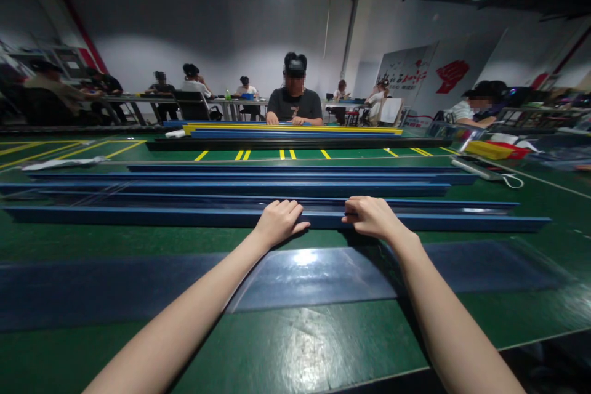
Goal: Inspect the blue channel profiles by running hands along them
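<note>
A long blue plastic channel strip [161, 217] lies crosswise on the green table. My left hand [280, 221] is closed over its front wall near the middle, fingers reaching over the top and thumb at the front. A short way to the right, my right hand [372, 217] is curled closed on the same strip; its fingertips are partly hidden. Inside the channel, something clear and shiny shows between the walls. Under my forearms, a long transparent plastic sheet strip [323, 277] lies flat along the near side of the table.
More blue channel strips [300, 188] lie parallel just beyond. Farther back are a yellow strip [286, 129] and a black strip [286, 144], with a person [294, 101] seated behind them. Yellow and red trays [492, 149] stand at right beside a white cable [513, 181]. Other people sit at distant tables.
</note>
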The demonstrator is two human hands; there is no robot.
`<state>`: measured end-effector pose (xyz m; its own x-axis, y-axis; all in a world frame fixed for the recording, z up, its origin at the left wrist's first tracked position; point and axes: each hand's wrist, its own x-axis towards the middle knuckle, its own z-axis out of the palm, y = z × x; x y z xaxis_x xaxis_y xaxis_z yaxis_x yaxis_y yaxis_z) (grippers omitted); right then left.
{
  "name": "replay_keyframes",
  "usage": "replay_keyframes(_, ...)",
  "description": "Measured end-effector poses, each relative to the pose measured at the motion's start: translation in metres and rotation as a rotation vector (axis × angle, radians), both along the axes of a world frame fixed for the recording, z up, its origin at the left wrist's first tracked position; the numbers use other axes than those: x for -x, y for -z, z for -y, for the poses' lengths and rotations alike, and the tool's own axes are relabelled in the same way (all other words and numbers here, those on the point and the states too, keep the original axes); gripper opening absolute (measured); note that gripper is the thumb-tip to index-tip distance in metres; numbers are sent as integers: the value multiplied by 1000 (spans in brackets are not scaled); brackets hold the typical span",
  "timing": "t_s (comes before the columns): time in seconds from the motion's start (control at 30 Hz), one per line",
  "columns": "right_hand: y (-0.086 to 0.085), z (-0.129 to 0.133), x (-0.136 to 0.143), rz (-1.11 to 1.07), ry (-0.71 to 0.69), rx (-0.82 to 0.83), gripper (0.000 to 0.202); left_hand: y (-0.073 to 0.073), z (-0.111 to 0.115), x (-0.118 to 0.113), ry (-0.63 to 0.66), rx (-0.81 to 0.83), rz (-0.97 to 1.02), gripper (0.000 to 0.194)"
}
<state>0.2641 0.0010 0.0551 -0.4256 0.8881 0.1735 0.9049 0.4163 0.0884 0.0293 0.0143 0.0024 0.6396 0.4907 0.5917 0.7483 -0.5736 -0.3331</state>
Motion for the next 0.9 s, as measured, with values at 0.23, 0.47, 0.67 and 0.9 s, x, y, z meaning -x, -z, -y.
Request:
replay_keyframes(0.23,1,-2,-12,11,65,-15,12,0,1,0,-35,-8,0,36)
replay_keyframes(0.47,1,-1,-11,-5,42,-17,15,-1,2,-1,-67,1,7,38)
replay_keyframes(0.67,4,0,-2,-17,-3,-31,26,-1,3,-1,-81,-10,9,39)
replay_keyframes(0.9,16,0,24,-44,-112,-99,28,-2,4,-1,-84,-22,8,38)
